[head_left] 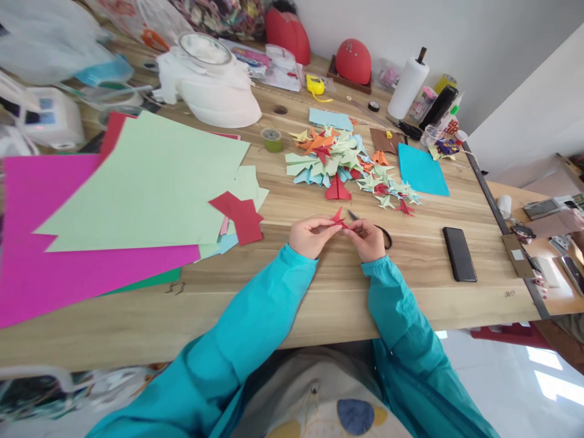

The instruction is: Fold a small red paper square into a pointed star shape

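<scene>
Both hands meet over the wooden table (319, 292), pinching one small folded red paper piece (338, 217). My left hand (311, 236) grips its left side with closed fingers. My right hand (368, 239) holds the right side, fingers curled. Black-handled scissors (385, 234) lie just behind my right hand, partly hidden. A little farther back sits a pile of folded paper shapes (347, 167) in red, orange, green and blue.
Large pink (55, 243) and pale green paper sheets (150, 182) cover the left of the table, with red scraps (239, 216) beside them. A black phone (460, 253) lies at right, a blue sheet (422, 170) behind it. A paper-towel roll (408, 88), bottles and clutter line the far edge.
</scene>
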A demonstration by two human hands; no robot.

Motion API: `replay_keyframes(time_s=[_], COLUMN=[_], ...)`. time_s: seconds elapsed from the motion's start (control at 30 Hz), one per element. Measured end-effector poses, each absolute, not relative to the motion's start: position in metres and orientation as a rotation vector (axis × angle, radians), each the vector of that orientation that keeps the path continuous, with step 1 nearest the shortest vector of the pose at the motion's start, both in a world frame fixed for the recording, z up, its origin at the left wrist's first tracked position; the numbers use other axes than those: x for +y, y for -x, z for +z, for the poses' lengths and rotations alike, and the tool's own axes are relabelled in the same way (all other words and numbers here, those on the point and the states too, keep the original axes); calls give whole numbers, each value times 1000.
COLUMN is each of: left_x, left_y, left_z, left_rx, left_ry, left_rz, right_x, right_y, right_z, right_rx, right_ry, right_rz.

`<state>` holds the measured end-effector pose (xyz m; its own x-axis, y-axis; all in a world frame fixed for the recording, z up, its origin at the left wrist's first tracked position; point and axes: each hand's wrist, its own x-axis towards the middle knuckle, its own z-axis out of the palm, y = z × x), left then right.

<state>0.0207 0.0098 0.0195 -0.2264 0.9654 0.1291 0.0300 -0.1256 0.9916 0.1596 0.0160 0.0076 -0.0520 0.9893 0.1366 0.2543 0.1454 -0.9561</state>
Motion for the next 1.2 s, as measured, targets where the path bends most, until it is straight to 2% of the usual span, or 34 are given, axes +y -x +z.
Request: replay_keyframes(time_s=[0.37, 0.6, 0.73, 0.97, 1.2], left_x=[10, 10, 11, 13, 14], left_y=[-19, -19, -19, -16, -17], left_z=[22, 22, 20, 17, 14], left_rx=[1340, 1309, 1287, 1213, 1200], left_ry=[-1105, -1060, -1090, -1159, -1051], left_rz=[1429, 1385, 1385, 1332, 1297], right_x=[14, 14, 12, 11, 10], right_y=[-161, -160, -156, -158, -157], right_z=[17, 15, 17, 15, 16], right_rx=[-1729, -1454, -1461, -1479, -1442], right_ry=[1237, 1274, 1127, 1143, 1130], right_rz=[1027, 1062, 1176, 1081, 1172])
